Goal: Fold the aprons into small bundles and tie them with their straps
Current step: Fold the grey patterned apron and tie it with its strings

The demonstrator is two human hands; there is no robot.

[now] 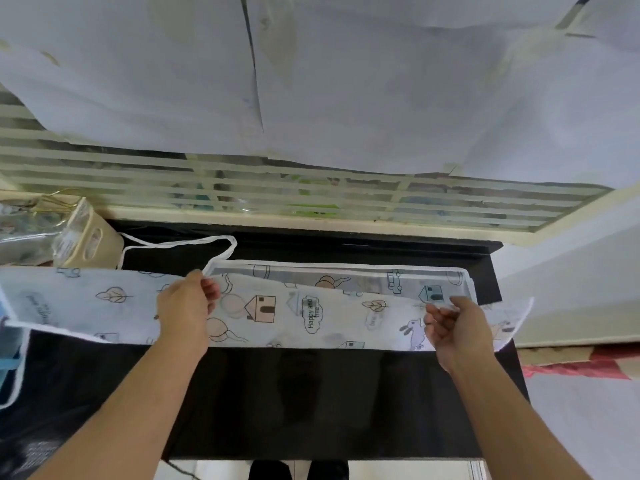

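A translucent white apron [304,317] printed with houses, leaves and rabbits lies across a black table [311,403] as a long band folded lengthwise. My left hand [187,306] pinches its upper folded edge near the left of centre. My right hand [457,327] pinches the same edge towards the right end. A white strap [180,243] loops from the apron's top corner across the table's far side. Another white strap [17,372] hangs off the left end.
A beige plastic basket [91,237] with crinkled clear plastic [24,230] stands at the far left. A slatted window grille [277,188] runs behind the table under white paper sheets [311,81]. Red patterned cloth [581,362] lies to the right.
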